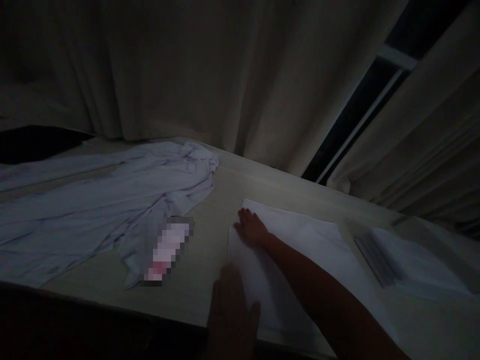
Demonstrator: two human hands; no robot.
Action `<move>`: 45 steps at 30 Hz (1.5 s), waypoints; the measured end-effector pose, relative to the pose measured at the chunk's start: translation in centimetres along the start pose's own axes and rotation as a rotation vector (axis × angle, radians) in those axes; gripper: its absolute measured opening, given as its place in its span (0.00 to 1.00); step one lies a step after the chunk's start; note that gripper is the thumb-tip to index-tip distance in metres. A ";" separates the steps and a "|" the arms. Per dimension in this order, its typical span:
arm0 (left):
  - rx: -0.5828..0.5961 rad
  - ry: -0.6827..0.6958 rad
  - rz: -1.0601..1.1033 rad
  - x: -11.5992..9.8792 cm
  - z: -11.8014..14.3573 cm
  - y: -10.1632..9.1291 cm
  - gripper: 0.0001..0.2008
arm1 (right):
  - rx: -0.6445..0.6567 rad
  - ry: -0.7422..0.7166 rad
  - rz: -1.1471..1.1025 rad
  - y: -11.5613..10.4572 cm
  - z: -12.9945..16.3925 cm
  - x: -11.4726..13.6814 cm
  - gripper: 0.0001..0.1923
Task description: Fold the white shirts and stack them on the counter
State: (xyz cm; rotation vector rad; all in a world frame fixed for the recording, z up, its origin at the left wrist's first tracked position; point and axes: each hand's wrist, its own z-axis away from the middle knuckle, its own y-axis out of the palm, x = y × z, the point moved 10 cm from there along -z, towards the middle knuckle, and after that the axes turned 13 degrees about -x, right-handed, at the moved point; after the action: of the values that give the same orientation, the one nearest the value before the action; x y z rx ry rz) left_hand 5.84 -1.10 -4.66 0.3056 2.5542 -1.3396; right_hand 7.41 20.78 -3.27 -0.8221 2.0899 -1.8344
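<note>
A folded white cloth [311, 245] lies flat on a pale table [210, 280] in dim light. My right hand [250, 227] rests palm down on the cloth's far left corner, fingers together, with the forearm stretched across the cloth. My left hand [230, 310] lies flat at the cloth's near left edge, close to the table's front edge. Neither hand grips anything.
A crumpled white garment [97, 200] is spread over the table's left half, a blurred pink patch [167, 250] on it. A stack of folded white cloths [408, 262] sits at the right. Beige curtains [225, 75] hang behind, with a dark window gap [356, 120].
</note>
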 end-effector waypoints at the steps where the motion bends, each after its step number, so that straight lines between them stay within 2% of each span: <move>1: 0.001 -0.004 0.010 0.0 0.0 0.0 0.43 | -0.005 0.013 0.001 0.2 -0.8 -0.4 0.38; 5: -0.008 -0.034 0.052 0.4 0.0 -0.1 0.45 | -0.092 0.070 -0.049 -0.2 -3.9 -2.4 0.32; 9: 0.004 -0.054 0.074 0.8 0.3 0.4 0.45 | -0.220 0.184 -0.093 -1.4 -6.5 -5.6 0.26; 13: 0.015 -0.058 0.072 1.0 0.6 1.0 0.46 | -0.269 0.285 -0.087 -1.1 -8.6 -8.1 0.22; 17: 0.005 -0.102 0.068 1.3 0.8 1.1 0.47 | -0.299 0.284 -0.088 -0.4 -10.5 -8.3 0.16; 21: 0.012 -0.087 0.066 1.2 0.7 1.2 0.46 | -0.346 0.254 -0.082 -0.3 -11.7 -7.5 0.14; 24: 0.020 -0.077 0.048 1.3 0.7 1.3 0.47 | -0.360 0.246 -0.087 -0.5 -12.1 -7.1 0.14; 27: 0.063 -0.063 0.021 1.3 0.7 1.5 0.44 | -0.382 0.258 -0.090 -1.3 -11.6 -6.8 0.12; 30: 0.099 -0.049 -0.031 1.2 0.3 1.0 0.38 | -0.452 0.232 -0.125 -3.2 -9.1 -6.4 0.18; 32: 0.114 -0.035 -0.064 1.0 -0.6 0.3 0.37 | -0.490 0.161 -0.155 -4.7 -5.8 -6.6 0.19; 34: 0.132 -0.005 -0.089 0.5 -2.3 -0.5 0.37 | -0.512 0.105 -0.156 -6.5 -1.4 -8.2 0.17; 35: 0.134 0.012 -0.100 0.3 -3.7 -0.8 0.37 | -0.523 0.112 -0.140 -7.6 1.1 -9.9 0.17; 37: 0.122 0.052 -0.113 -0.2 -7.2 -1.1 0.39 | -0.536 0.225 -0.065 -10.1 6.3 -15.2 0.16; 39: 0.118 0.109 -0.109 -0.6 -11.6 0.0 0.39 | -0.519 0.501 0.048 -12.8 11.8 -22.7 0.16; 42: 0.175 0.240 -0.121 -1.0 -18.0 4.7 0.35 | -0.472 0.861 0.142 -16.6 19.2 -32.5 0.18; 45: 0.275 0.320 -0.146 -0.5 -22.5 10.9 0.36 | -0.418 1.031 0.128 -18.1 22.9 -38.6 0.16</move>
State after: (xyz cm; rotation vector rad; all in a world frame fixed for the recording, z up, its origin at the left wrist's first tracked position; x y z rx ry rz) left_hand 6.92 23.56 -0.60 0.4204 2.6849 -1.8355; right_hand 55.37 22.19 3.12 0.3358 3.0785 -1.9861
